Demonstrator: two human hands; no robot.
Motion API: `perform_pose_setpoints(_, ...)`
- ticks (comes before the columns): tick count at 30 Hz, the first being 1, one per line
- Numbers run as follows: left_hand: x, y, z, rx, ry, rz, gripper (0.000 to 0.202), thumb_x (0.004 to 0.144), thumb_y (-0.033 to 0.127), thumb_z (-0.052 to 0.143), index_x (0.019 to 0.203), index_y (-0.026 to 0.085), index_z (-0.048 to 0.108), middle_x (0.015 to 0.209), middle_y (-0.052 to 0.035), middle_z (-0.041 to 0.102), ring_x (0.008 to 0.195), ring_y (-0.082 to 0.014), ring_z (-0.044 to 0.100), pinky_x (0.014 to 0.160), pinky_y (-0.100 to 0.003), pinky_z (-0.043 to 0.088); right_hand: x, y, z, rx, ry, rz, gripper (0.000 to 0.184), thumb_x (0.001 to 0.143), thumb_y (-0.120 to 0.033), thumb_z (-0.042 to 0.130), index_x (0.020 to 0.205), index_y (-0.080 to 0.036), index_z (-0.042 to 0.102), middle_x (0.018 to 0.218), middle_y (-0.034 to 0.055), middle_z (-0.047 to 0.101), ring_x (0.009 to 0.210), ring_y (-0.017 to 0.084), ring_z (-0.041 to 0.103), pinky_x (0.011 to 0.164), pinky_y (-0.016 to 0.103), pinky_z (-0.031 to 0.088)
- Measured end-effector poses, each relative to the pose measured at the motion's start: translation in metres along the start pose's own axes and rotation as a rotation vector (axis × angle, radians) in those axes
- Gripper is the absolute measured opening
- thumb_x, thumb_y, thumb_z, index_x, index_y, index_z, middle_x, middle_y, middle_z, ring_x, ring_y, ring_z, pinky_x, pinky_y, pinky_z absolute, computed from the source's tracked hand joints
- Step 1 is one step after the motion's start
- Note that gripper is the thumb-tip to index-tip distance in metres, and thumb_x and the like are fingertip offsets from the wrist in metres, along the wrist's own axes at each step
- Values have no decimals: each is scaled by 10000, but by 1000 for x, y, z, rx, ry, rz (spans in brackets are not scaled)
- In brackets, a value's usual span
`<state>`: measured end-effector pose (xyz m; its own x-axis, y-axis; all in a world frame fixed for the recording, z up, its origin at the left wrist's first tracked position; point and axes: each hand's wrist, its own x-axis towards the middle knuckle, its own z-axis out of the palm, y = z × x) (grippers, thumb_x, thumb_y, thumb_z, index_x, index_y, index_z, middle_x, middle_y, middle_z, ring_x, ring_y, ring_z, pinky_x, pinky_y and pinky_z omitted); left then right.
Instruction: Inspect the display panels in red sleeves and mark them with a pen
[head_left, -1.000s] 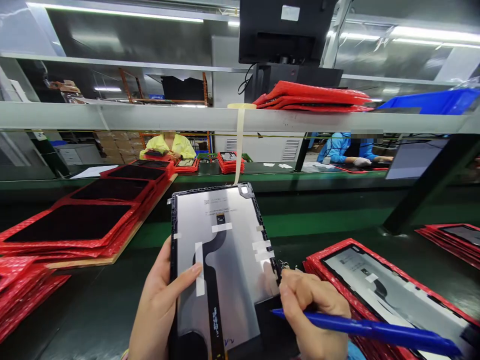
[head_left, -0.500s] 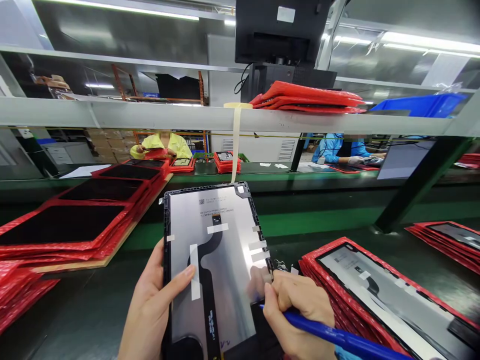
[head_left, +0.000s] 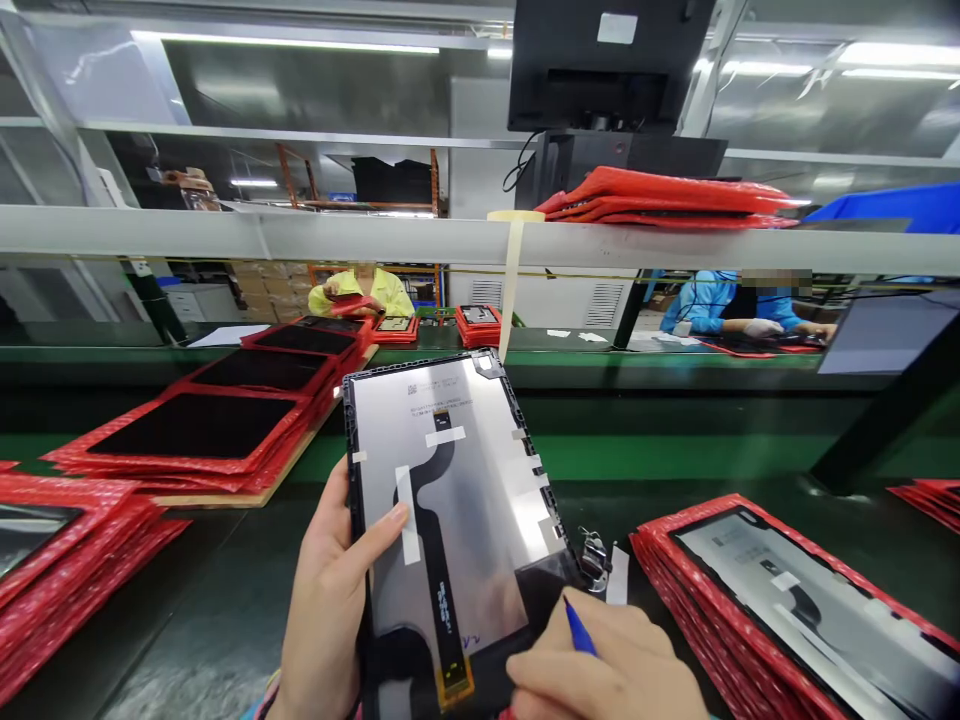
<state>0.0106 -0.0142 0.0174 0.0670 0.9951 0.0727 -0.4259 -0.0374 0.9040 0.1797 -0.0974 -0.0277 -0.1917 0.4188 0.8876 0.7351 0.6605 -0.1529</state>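
My left hand (head_left: 330, 600) grips the left edge of a tablet panel (head_left: 457, 480), back side up, thumb laid over a white tape strip. The panel's silver back carries a black flex cable (head_left: 439, 560) running down the middle and several small tape pieces. My right hand (head_left: 600, 665) is closed on a blue pen (head_left: 579, 628), whose tip points at the panel's lower right part. A small connector (head_left: 596, 555) hangs off the panel's right edge.
A stack of red bags with a panel on top (head_left: 795, 600) lies at the right. More red-bagged panels (head_left: 202, 435) lie in a row at the left on a board. Beyond a green conveyor (head_left: 675, 450), two people work under a shelf (head_left: 375, 240).
My right hand has dropped lower and turned, so only the pen's tip shows now. The panel has tilted slightly and the view has shifted left.
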Motion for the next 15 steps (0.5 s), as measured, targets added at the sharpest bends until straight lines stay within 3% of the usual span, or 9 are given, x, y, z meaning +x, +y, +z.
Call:
perform_pose_setpoints(2, -1, -1, 0, 16, -11, 10, 588, 755, 272, 737, 1297, 348, 523, 1088, 18, 728, 955, -187, 693, 773, -218, 554, 1, 1, 8, -92, -47, -62, 217, 917, -244, 553, 707, -217, 604, 467, -25, 527, 416, 121, 463, 379, 261, 260)
perform_pose_setpoints(4, -4, -2, 2, 26, 11, 21, 539, 753, 287, 738, 1255, 332, 549, 1082, 18, 727, 954, -189, 690, 772, -213, 551, 3, 2, 13, -159, -59, -94, 336, 935, -271, 514, 604, -218, 525, 444, -30, 464, 422, 128, 418, 382, 277, 206)
perform_pose_setpoints(12, -10, -7, 9, 23, 10, -32, 622, 737, 302, 746, 1309, 304, 501, 1015, -23, 735, 947, -240, 692, 721, -246, 563, 13, -4, 9, -284, -285, -130, 345, 927, -193, 467, 584, -204, 503, 472, -34, 517, 440, 110, 471, 366, 260, 230)
perform_pose_setpoints(15, -9, -10, 7, 17, -45, -75, 587, 753, 280, 731, 1296, 295, 511, 1052, -30, 729, 946, -240, 695, 722, -255, 564, 13, -7, 5, -276, -385, -63, 360, 938, -152, 403, 590, -208, 472, 501, -25, 528, 466, 113, 504, 357, 258, 234)
